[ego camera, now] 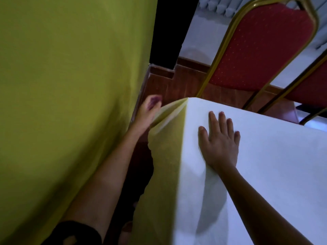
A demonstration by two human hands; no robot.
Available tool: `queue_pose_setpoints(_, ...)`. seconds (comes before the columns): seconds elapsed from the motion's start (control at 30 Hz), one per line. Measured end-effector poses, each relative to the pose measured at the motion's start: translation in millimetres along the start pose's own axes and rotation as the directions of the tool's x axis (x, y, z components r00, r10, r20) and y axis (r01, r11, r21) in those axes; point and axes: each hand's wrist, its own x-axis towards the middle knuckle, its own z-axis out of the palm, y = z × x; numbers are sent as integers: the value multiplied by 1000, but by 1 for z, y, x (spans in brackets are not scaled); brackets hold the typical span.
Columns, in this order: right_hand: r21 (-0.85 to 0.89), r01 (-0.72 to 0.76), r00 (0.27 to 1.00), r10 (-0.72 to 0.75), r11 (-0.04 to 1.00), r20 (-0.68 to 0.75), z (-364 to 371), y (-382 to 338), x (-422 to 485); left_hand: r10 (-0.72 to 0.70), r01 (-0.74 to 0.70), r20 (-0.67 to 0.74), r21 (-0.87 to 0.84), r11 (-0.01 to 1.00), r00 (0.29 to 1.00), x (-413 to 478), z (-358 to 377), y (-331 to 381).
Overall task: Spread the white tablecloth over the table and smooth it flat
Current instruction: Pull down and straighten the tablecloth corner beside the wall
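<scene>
The white tablecloth (pixel 265 165) covers the table top and hangs down its left side, where it looks yellowish in the wall's reflection. My right hand (pixel 219 138) lies flat on the cloth near the table's far left corner, fingers spread. My left hand (pixel 148 112) reaches down beside the table, at the hanging corner fold of the cloth. Its fingers are partly hidden behind the fold, so I cannot tell whether they pinch it.
A yellow-green wall (pixel 70 103) stands close on the left, leaving a narrow gap beside the table. A red padded chair with a gold frame (pixel 261 50) stands behind the far corner, a second one (pixel 311 89) to its right. Brown wood floor (pixel 173 85) shows between.
</scene>
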Motion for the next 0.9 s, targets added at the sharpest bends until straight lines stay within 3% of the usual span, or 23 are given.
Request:
queue_pose_setpoints(0.07,3,-10,1000,10,1000,4,0,0,0,25,-61,298,114,992,954,13,19,31)
queue_pose_setpoints(0.13,6,-11,1000,11,1000,2,0,0,-2,-11,-115,454,250,961,891,21,29,34)
queue_pose_setpoints(0.23,9,-10,1000,10,1000,0,0,0,-4,12,-181,455,330,927,891,30,39,27)
queue_pose_setpoints(0.33,4,-5,1000,5,1000,-3,1,0,-2,152,-345,441,398,850,884,37,46,28)
queue_pose_setpoints(0.4,3,-9,1000,9,1000,-4,0,0,-2,196,-362,369,460,811,908,38,47,14)
queue_pose_setpoints(0.5,-2,-6,1000,6,1000,-5,0,0,-3,82,-216,252,571,792,964,25,37,-14)
queue_pose_setpoints(0.63,8,-11,1000,11,1000,-8,-1,0,-3,-119,-46,189,692,721,975,1,10,-61)
queue_pose_setpoints(0.73,10,-14,1000,14,1000,-14,-1,0,-2,-283,98,151,706,702,947,-17,-15,-99)
queue_pose_setpoints(0.83,14,-12,1000,12,1000,-23,-2,1,-2,-492,422,-47,591,688,869,-45,-41,-135)
queue_pose_setpoints(0.9,17,-13,1000,13,1000,-20,-2,0,-2,-553,515,-158,630,581,818,-63,-56,-154)
